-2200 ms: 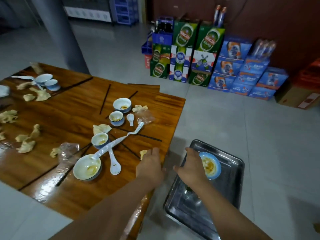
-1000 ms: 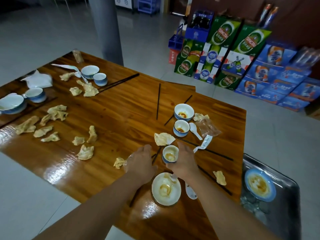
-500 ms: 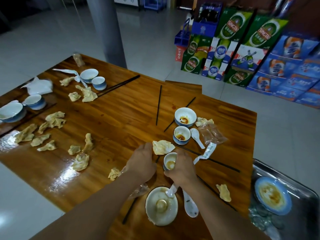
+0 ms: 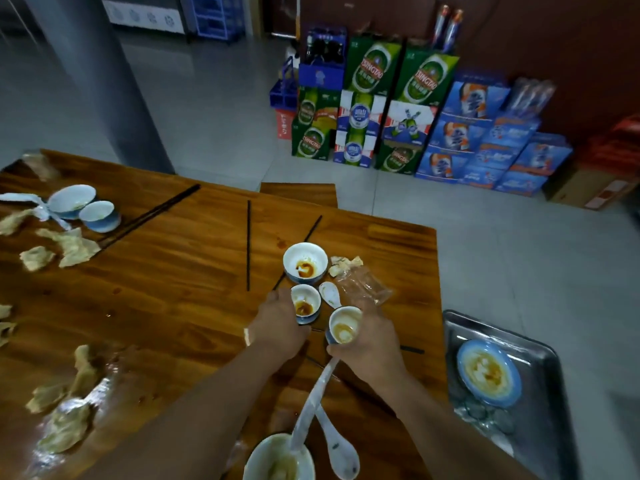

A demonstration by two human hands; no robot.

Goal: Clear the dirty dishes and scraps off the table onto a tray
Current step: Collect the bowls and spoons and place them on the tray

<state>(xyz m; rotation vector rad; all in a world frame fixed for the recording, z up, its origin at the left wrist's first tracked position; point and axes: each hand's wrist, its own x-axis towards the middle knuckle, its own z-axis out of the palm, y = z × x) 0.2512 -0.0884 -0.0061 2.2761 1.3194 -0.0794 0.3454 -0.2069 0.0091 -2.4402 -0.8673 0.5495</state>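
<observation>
Dishes and scraps [image 4: 69, 251] litter bench [image 4: 166, 306] | left hand [image 4: 277, 327] grips sauce cup [image 4: 305, 308] | right hand [image 4: 367, 344] holds cup [image 4: 344, 325] plus wrapper strip [image 4: 311, 403] — strip may snag bowl [image 4: 278, 459] | tray [image 4: 540, 358] right, past the edge — open floor.

Left hand [image 4: 277, 327]: bare, no ring or glove in view; forearm behind it bare, no sleeve showing
Right hand [image 4: 369, 344]: bare, no ring or glove; wrist without watch or band; forearm unsleeved
</observation>
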